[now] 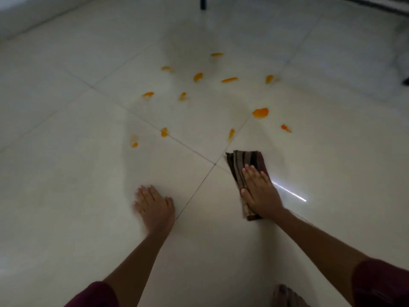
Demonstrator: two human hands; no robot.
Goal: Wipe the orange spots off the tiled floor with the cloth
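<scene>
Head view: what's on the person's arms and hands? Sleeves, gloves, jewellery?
Both hands, left hand and right hand, are bare, no gloves. Dark maroon sleeves are pushed up past the forearms, showing only at the frame's bottom corners. A ring on the left fingers is possible but too blurred to confirm.

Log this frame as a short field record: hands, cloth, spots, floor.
left hand: flat on the tiled floor, palm down, holds nothing
right hand: pressed flat on the cloth, fingers extended
cloth: striped brown, folded, lying on the floor by a tile joint
orange spots: about thirteen, scattered ahead of both hands, none under the cloth that can be seen
nearest spot to cloth: just beyond its far edge, apart from it
wipe status: spots mostly unwiped
</scene>
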